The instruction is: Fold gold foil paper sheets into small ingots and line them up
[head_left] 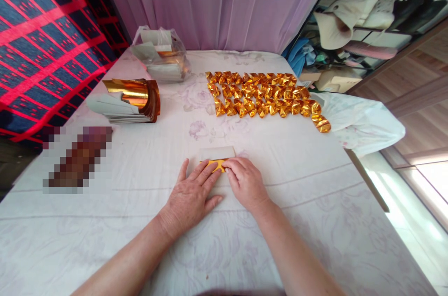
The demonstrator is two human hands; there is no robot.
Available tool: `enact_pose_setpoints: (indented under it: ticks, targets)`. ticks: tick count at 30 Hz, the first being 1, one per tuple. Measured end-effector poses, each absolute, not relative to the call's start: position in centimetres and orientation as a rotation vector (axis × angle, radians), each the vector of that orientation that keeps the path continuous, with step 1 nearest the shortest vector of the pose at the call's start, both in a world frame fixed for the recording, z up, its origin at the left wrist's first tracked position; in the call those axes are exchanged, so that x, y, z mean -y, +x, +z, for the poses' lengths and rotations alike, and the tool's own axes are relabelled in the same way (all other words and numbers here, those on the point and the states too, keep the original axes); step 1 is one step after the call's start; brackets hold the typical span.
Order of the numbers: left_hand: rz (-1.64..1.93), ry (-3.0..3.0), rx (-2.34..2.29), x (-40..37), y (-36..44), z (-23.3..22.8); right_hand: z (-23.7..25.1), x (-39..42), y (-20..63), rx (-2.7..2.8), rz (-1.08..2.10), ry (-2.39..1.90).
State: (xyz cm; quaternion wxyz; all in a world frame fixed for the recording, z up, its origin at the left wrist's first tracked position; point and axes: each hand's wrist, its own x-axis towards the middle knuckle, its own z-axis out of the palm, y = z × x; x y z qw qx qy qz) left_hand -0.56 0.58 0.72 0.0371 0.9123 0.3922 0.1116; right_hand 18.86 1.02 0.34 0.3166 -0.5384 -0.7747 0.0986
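My left hand [192,195] lies flat on the table with its fingers pressing a sheet of gold foil paper [217,155], whose pale back faces up and whose near edge is folded over to show gold. My right hand [245,181] presses the same fold from the right, fingertips on the gold strip. Both hands rest on the paper near the table's middle front.
Several folded gold paper pieces [264,94] lie in rows at the back right. A stack of gold sheets [131,100] sits at the left, a plastic bag [163,55] of sheets behind it. A blurred object [79,158] lies front left. The white cloth-covered table [315,221] ends at the right.
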Motion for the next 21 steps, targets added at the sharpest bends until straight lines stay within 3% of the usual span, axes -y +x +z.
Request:
enact_pose_setpoints:
  ticks: [21]
  targets:
    - [0.383, 2.804, -1.230, -0.45, -0.82, 0.77, -0.06, -1.58, 18.52, 1.930, 0.308, -1.561]
